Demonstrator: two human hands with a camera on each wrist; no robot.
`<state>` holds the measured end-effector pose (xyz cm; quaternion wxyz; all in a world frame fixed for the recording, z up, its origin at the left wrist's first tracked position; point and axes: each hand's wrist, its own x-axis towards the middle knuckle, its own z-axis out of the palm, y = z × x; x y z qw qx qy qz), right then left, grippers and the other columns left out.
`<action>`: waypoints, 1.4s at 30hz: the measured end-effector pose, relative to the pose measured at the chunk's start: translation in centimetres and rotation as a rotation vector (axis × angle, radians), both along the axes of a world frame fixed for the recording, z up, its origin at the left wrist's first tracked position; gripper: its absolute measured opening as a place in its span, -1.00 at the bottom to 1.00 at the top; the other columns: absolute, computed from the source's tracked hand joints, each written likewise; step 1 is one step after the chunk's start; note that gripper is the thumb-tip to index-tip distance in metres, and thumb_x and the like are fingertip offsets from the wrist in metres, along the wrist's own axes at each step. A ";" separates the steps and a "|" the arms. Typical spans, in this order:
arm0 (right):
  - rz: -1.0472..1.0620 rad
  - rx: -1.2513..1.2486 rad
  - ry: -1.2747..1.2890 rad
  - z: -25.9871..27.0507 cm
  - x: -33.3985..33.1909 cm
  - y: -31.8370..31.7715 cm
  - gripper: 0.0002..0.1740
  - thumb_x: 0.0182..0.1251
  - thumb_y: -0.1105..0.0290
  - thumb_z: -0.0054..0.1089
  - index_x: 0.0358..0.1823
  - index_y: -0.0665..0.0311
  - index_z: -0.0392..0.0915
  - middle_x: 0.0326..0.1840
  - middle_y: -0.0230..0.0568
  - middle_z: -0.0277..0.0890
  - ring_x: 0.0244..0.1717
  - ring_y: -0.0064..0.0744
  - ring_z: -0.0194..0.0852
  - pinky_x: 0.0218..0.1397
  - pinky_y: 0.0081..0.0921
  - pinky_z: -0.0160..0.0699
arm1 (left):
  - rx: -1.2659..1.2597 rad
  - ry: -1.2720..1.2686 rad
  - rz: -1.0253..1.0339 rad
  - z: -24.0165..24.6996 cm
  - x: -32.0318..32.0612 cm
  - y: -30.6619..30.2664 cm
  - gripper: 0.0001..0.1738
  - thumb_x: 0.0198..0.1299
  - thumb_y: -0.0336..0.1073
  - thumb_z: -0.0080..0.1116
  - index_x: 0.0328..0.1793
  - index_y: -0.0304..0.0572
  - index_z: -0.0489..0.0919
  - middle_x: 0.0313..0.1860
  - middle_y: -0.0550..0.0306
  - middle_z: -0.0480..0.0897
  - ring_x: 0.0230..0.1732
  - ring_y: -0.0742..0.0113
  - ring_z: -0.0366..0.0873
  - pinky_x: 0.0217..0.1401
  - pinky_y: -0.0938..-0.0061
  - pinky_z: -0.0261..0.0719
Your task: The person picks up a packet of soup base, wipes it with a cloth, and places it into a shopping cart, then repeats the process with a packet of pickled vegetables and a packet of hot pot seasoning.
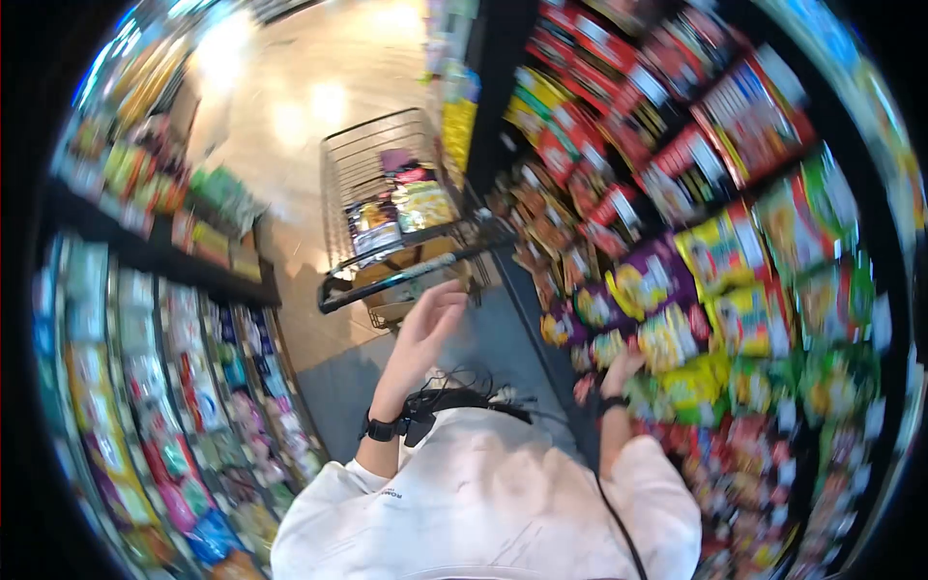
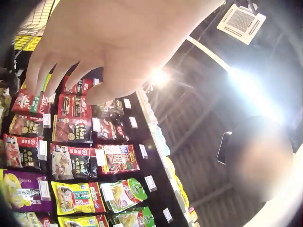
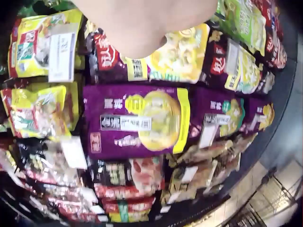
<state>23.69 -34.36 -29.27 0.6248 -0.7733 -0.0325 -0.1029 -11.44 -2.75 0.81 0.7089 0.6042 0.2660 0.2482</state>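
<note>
Left hand (image 1: 425, 327) grip loosely spread, right hand (image 1: 622, 367) at glossy yellow-and-dark rectangular plastic pouch (image 3: 182, 59), grip can't tell.

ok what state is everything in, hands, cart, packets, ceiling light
left hand: raised, relaxed, empty
right hand: at the shelf packets, grip unclear
shopping cart: upright, partly loaded
cart packets: lying in the basket
large purple packet: on display, looks sealed
ceiling light: on
</note>
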 end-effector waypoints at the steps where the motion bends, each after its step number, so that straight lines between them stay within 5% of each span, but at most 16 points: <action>1: 0.005 -0.111 0.097 -3.2 0.2 -0.1 -0.26 0.42 0.42 0.23 0.53 0.42 0.10 0.43 0.05 0.37 0.38 -0.10 0.39 0.43 -0.26 0.36 | 0.006 -0.026 0.034 0.1 -0.7 1.0 -0.51 0.54 -0.25 0.08 0.49 -0.30 0.38 0.22 0.05 0.62 0.23 0.34 0.55 0.31 0.44 0.49; 2: -0.002 -0.232 0.195 -6.3 1.3 1.1 -0.27 0.45 0.42 0.22 0.54 0.40 0.08 0.39 0.05 0.40 0.36 -0.15 0.41 0.39 -0.29 0.40 | 0.011 -0.040 0.061 0.2 -1.6 2.0 -0.51 0.54 -0.25 0.07 0.49 -0.30 0.38 0.21 0.06 0.63 0.24 0.33 0.56 0.33 0.42 0.49; 6: 0.457 0.105 0.039 10.7 -4.6 15.6 -0.49 0.55 0.57 -0.03 0.47 0.42 0.17 0.28 0.06 0.45 0.24 -0.18 0.52 0.39 -0.27 0.46 | -0.060 -0.124 0.161 -1.1 -4.9 5.7 -0.51 0.55 -0.23 0.05 0.49 -0.28 0.37 0.19 0.06 0.64 0.25 0.31 0.56 0.36 0.41 0.48; 9: 0.785 -0.041 -0.111 21.7 -7.4 24.3 -0.58 0.61 0.49 -0.07 0.43 0.36 0.26 0.24 -0.04 0.49 0.21 -0.26 0.55 0.34 -0.35 0.52 | -0.103 -0.156 0.227 -2.2 -7.1 7.4 -0.51 0.56 -0.23 0.04 0.50 -0.28 0.37 0.23 0.01 0.62 0.26 0.29 0.56 0.37 0.38 0.48; 12: 1.016 0.008 -0.109 27.0 -8.9 31.6 -0.61 0.63 0.45 -0.07 0.40 0.35 0.29 0.18 -0.09 0.54 0.21 -0.29 0.56 0.31 -0.37 0.53 | -0.134 -0.189 0.296 -2.9 -8.8 8.6 -0.52 0.56 -0.24 0.04 0.49 -0.29 0.37 0.25 -0.03 0.60 0.29 0.27 0.55 0.38 0.37 0.49; 20: 1.360 0.164 -0.023 33.0 -11.9 53.2 -0.67 0.60 0.46 -0.02 0.31 0.35 0.40 0.08 -0.13 0.61 0.11 -0.35 0.63 0.18 -0.40 0.66 | -0.237 -0.176 0.505 -5.1 -11.1 11.4 -0.54 0.56 -0.21 0.04 0.45 -0.28 0.42 0.23 -0.02 0.62 0.27 0.30 0.57 0.30 0.43 0.54; 23: 1.439 0.193 0.102 33.8 -12.4 62.4 -0.61 0.52 0.39 0.14 0.26 0.43 0.40 0.07 -0.05 0.65 0.11 -0.29 0.68 0.14 -0.41 0.67 | -0.319 -0.063 0.567 -7.9 -10.8 12.9 -0.52 0.55 -0.19 0.06 0.45 -0.29 0.42 0.24 -0.01 0.63 0.23 0.32 0.59 0.28 0.45 0.55; 25: 1.520 0.200 0.173 31.2 -11.8 68.9 -0.54 0.44 0.42 0.17 0.28 0.49 0.35 0.01 0.07 0.66 0.02 -0.19 0.73 0.06 -0.37 0.72 | -0.298 -0.007 0.634 -8.5 -10.5 13.7 -0.52 0.55 -0.18 0.06 0.45 -0.30 0.42 0.24 -0.01 0.63 0.21 0.33 0.60 0.27 0.46 0.55; 26: 1.555 0.109 0.190 28.1 -10.7 72.8 -0.59 0.52 0.38 0.08 0.27 0.45 0.35 0.07 0.05 0.65 0.11 -0.22 0.69 0.19 -0.34 0.64 | -0.293 0.022 0.669 -8.7 -10.1 14.0 -0.52 0.55 -0.18 0.06 0.45 -0.30 0.42 0.24 -0.01 0.63 0.20 0.33 0.60 0.27 0.47 0.56; 29: 1.485 -0.209 0.069 13.7 -6.9 81.3 -0.59 0.38 0.18 0.19 0.01 0.42 0.58 -0.36 -0.20 0.67 -0.38 -0.43 0.61 -0.33 -0.53 0.54 | -0.306 0.043 0.778 -7.8 -8.7 15.1 -0.55 0.55 -0.24 0.05 0.45 -0.29 0.43 0.21 0.00 0.64 0.17 0.35 0.61 0.26 0.49 0.55; 31: 1.432 -0.248 0.094 1.9 -5.0 83.3 -0.57 0.25 0.22 0.30 -0.04 0.47 0.60 -0.38 -0.27 0.64 -0.33 -0.43 0.61 -0.25 -0.46 0.57 | -0.293 0.101 0.830 -8.1 -8.0 15.9 -0.58 0.56 -0.28 0.03 0.45 -0.25 0.43 0.21 0.02 0.64 0.17 0.37 0.60 0.26 0.50 0.55; 33: 1.319 -0.174 -0.169 -12.1 -3.5 84.0 -0.37 0.13 0.15 0.45 0.13 0.48 0.59 -0.10 -0.13 0.70 -0.07 -0.24 0.69 0.08 -0.30 0.63 | -0.331 0.156 0.865 -8.7 -7.1 16.0 -0.58 0.56 -0.26 0.03 0.45 -0.22 0.44 0.23 0.03 0.64 0.16 0.36 0.60 0.26 0.48 0.54; 34: 1.146 -0.993 0.046 -9.0 -5.4 80.5 -0.28 0.01 0.03 0.53 0.09 0.42 0.60 -0.02 -0.04 0.70 -0.02 -0.12 0.70 0.14 -0.26 0.61 | -0.360 0.202 0.880 -8.8 -6.8 16.3 -0.58 0.56 -0.26 0.02 0.45 -0.22 0.44 0.23 0.02 0.63 0.17 0.34 0.61 0.25 0.47 0.54; 35: 0.936 -1.068 -0.202 -10.9 -7.1 78.2 -0.23 -0.10 -0.09 0.60 0.04 0.33 0.63 -0.03 0.05 0.72 0.02 -0.05 0.72 0.13 -0.24 0.62 | -0.369 0.233 0.905 -8.9 -6.6 16.8 -0.58 0.56 -0.25 0.02 0.45 -0.22 0.44 0.24 0.02 0.63 0.18 0.32 0.61 0.26 0.45 0.54; 40: 1.004 -1.213 0.251 -15.3 -10.4 73.1 0.74 -0.25 -0.27 0.67 0.60 0.60 -0.47 0.67 0.60 -0.61 0.67 0.62 -0.79 0.67 0.33 -0.54 | -0.471 0.379 0.978 -8.7 -5.1 18.1 -0.55 0.56 -0.22 0.02 0.47 -0.22 0.43 0.25 -0.01 0.63 0.23 0.25 0.61 0.28 0.40 0.53; 42: 0.942 -1.279 0.235 -16.8 -10.4 73.7 0.67 -0.17 -0.25 0.63 0.62 0.57 -0.42 0.68 0.57 -0.53 0.70 0.54 -0.66 0.67 0.31 -0.38 | -0.464 0.393 0.976 -8.7 -4.5 18.9 -0.54 0.55 -0.21 0.03 0.47 -0.22 0.43 0.25 -0.01 0.63 0.24 0.25 0.61 0.29 0.39 0.53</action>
